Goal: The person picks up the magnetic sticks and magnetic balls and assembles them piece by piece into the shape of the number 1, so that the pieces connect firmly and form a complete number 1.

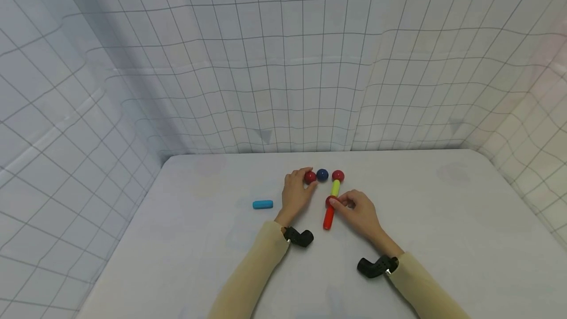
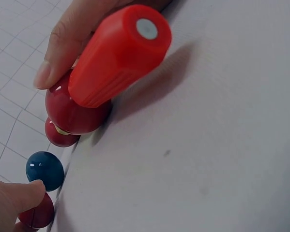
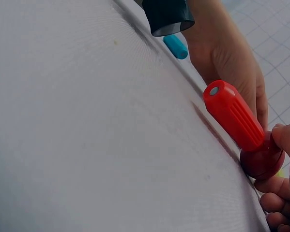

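Observation:
In the head view my right hand [image 1: 360, 213] pinches a red ball [image 1: 330, 202] between thumb and fingers. A red rod [image 1: 328, 218] joins this ball on the near side, its free end showing a silvery disc in both wrist views. A yellow-green rod [image 1: 335, 188] runs from the same ball to another red ball [image 1: 338, 175] at the far end. My left hand [image 1: 296, 193] holds a separate red ball [image 2: 38, 212] between thumb and fingers. Right beside it sits a dark blue ball [image 1: 322, 175]; whether the two touch is unclear.
A light blue rod [image 1: 263, 205] lies on the white table [image 1: 199, 260], left of my left hand. Black wrist cameras [image 1: 301, 237] stick out from both wrists. Behind the table's far edge hangs white sheeting with a dark grid [image 1: 283, 63].

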The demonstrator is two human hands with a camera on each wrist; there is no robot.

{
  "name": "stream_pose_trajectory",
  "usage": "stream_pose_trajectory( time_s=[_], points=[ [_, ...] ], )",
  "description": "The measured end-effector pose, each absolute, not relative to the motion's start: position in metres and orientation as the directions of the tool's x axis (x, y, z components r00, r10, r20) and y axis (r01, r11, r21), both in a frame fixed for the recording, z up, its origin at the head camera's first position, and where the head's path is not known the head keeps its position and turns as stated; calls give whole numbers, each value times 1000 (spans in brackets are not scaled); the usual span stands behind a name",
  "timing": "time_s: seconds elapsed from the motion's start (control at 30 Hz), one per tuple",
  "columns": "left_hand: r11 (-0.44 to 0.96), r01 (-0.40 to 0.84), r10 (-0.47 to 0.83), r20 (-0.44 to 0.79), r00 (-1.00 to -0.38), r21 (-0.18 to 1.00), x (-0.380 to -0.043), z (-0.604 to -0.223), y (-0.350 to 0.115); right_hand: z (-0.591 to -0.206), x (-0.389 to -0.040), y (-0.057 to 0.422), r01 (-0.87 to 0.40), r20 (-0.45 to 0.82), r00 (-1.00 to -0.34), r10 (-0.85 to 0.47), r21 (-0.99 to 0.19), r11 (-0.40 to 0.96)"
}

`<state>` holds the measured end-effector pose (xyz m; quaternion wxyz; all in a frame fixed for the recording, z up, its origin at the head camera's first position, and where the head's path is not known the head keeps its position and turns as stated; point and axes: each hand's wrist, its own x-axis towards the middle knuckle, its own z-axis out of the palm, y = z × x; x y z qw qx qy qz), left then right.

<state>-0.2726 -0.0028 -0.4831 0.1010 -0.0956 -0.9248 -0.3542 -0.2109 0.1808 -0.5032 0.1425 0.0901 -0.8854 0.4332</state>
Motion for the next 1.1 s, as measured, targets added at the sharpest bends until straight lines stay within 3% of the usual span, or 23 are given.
stream_pose_trajectory(
  time_s=[1.1],
  points=[
    [627, 197, 36, 224, -974, 753, -258, -487, -13, -503, -213, 179, -250, 305, -952, -20, -739, 626]
  ],
)
